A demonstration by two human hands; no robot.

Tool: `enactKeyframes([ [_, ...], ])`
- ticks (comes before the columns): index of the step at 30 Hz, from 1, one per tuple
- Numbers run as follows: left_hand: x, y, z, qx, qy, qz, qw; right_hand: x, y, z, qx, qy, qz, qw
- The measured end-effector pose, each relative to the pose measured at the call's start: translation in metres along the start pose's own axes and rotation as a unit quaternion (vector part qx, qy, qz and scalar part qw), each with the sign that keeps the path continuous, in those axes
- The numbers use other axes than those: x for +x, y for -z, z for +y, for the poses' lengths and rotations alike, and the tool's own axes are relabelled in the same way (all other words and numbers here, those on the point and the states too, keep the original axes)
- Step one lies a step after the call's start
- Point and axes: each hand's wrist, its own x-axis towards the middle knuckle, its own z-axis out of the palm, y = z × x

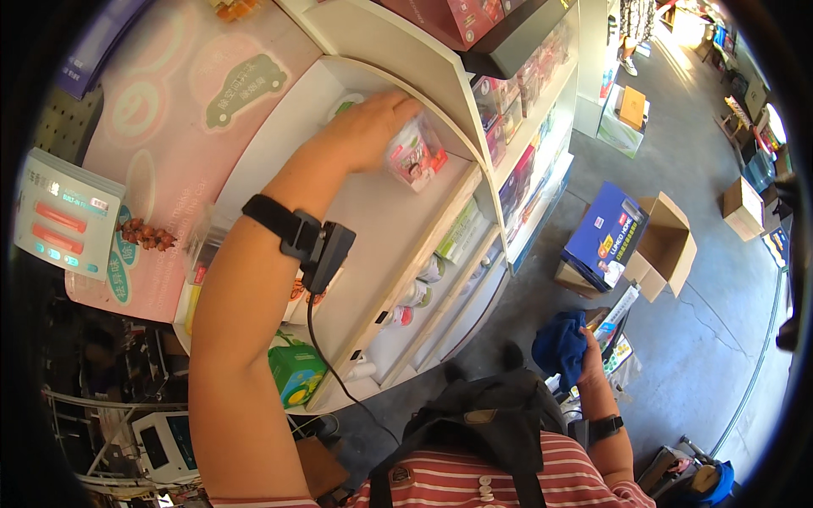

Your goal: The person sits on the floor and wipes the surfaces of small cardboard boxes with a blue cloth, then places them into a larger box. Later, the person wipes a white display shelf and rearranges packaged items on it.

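My left hand reaches onto the white top shelf of a display stand, its fingers on a clear-wrapped pack with a pink and red label. A round white and green container stands behind the wrist. Lower at the right, my right hand grips a bunched dark blue cloth. The left fingertips are partly hidden behind the hand, so how firmly they hold the pack cannot be told.
Wooden-edged lower shelves hold tubs and green boxes. A green carton sits near my left elbow. An open cardboard box and a blue printed box stand on the floor. Another person's legs show at the top right.
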Motion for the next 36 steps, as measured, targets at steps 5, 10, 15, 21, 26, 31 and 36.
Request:
enactKeyframes([
  [5,0.003,-0.008,-0.014,-0.022,0.031,0.021,0.999,-0.003,0.009,-0.004,0.028,-0.006,0.002,1.000],
  [10,-0.009,-0.009,-0.011,0.042,0.037,0.073,0.996,-0.002,0.004,-0.004,-0.001,0.008,0.007,1.000],
  [15,-0.039,0.021,0.003,0.026,0.156,0.038,0.987,0.008,-0.008,0.000,-0.024,-0.018,-0.019,0.999],
  [21,-0.166,0.094,-0.006,-0.095,0.094,0.160,0.978,0.014,-0.010,0.003,-0.027,-0.051,-0.068,0.996],
  [26,-0.245,0.084,-0.011,-0.032,0.213,0.188,0.958,0.016,-0.015,0.007,-0.044,-0.059,-0.037,0.997],
  [31,-0.270,0.056,-0.031,-0.151,0.333,0.116,0.924,0.020,-0.032,0.014,-0.079,-0.065,-0.073,0.992],
  [36,-0.272,0.047,-0.048,-0.290,0.351,0.136,0.880,0.020,-0.040,0.020,-0.091,-0.060,-0.093,0.990],
])
